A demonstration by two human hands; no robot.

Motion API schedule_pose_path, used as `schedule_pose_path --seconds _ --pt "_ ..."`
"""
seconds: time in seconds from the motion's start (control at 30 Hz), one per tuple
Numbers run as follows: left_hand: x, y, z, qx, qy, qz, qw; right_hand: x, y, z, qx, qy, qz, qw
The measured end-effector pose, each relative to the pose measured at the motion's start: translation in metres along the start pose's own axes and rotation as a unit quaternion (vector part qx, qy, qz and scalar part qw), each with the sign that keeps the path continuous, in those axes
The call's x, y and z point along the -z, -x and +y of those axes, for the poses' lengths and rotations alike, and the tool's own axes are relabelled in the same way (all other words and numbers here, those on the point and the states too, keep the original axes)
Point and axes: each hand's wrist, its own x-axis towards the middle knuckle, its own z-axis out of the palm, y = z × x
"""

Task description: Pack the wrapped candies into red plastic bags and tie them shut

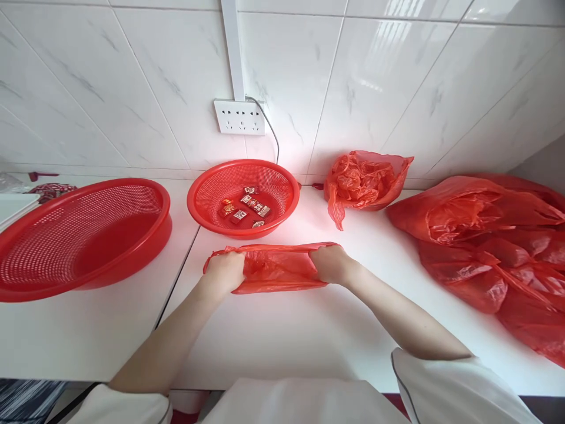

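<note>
Between my two hands a thin red plastic bag (280, 268) is stretched wide, its mouth spread apart. My left hand (226, 271) is closed on the bag's left side, with part of the fingers hidden by the film. At the other side my right hand (329, 264) is closed on the bag too, its fingertips out of sight inside the mouth. Just beyond the bag stands a round red perforated basket (207, 221), holding several small wrapped packets (256, 206). I see no contents in the held bag.
To the left stands a larger red basket (150, 235). A red bag of crumpled plastic bags (364, 179) sits near the wall. Full-looking red bags (485, 253) crowd the right side. A power strip (241, 118) with a cable is on the tiled wall.
</note>
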Motion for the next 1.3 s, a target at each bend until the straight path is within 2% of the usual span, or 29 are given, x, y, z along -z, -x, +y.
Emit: schedule_pose_path --seconds 0.07,0.13,0.2,0.27,0.33,0.4,0.47,0.53,0.63,0.73,0.8,0.87,0.93,0.97,1.03,1.13,1.2,1.3 --pt "-0.005 0.002 0.001 -0.010 -0.019 0.003 1.000 0.001 0.002 0.002 0.035 -0.005 0.010 0.999" --pt "-0.006 0.008 0.008 -0.032 -0.028 0.012 0.999 0.001 0.001 0.001 0.098 -0.020 0.063 0.993" --pt "-0.005 0.015 0.014 -0.092 -0.043 0.048 0.994 0.000 -0.002 -0.002 0.163 -0.032 0.155 0.974" --pt "-0.007 0.018 0.015 -0.178 -0.051 0.095 0.978 -0.004 -0.007 -0.006 0.191 -0.030 0.230 0.954" --pt "-0.012 0.017 0.010 -0.235 -0.039 0.107 0.965 -0.010 -0.013 -0.007 0.171 -0.027 0.238 0.956" --pt "-0.019 0.013 0.001 -0.231 -0.005 0.057 0.971 -0.017 -0.019 -0.005 0.128 -0.039 0.191 0.972" --pt "-0.025 0.008 -0.010 -0.196 0.038 -0.010 0.980 -0.024 -0.023 0.001 0.099 -0.057 0.136 0.984" --pt "-0.028 0.006 -0.019 -0.167 0.082 -0.045 0.981 -0.028 -0.024 0.009 0.112 -0.076 0.114 0.984" --pt "-0.024 0.013 -0.024 -0.168 0.132 -0.057 0.975 -0.025 -0.021 0.015 0.174 -0.095 0.109 0.974" --pt "-0.011 0.026 -0.019 -0.179 0.173 -0.023 0.968 -0.012 -0.013 0.011 0.220 -0.112 0.133 0.960" --pt "-0.004 0.033 -0.013 -0.173 0.187 0.030 0.966 -0.003 -0.009 0.001 0.226 -0.119 0.205 0.945" --pt "-0.004 0.033 -0.006 -0.183 0.186 0.068 0.963 -0.001 -0.006 -0.014 0.216 -0.128 0.278 0.927" --pt "-0.012 0.027 -0.003 -0.204 0.188 0.086 0.957 -0.007 -0.007 -0.030 0.206 -0.148 0.304 0.918" --pt "-0.019 0.022 -0.004 -0.209 0.193 0.092 0.954 -0.014 -0.009 -0.036 0.202 -0.158 0.291 0.922" --pt "-0.036 0.010 -0.008 -0.193 0.214 0.097 0.953 -0.030 -0.016 -0.042 0.183 -0.168 0.222 0.943" --pt "-0.060 -0.008 -0.020 -0.173 0.225 0.086 0.955 -0.053 -0.031 -0.034 0.133 -0.178 0.104 0.969" --pt "-0.070 -0.017 -0.028 -0.171 0.237 0.069 0.954 -0.063 -0.038 -0.021 0.124 -0.208 0.064 0.968" --pt "-0.075 -0.024 -0.035 -0.177 0.289 0.050 0.940 -0.068 -0.041 -0.005 0.137 -0.248 0.039 0.958"
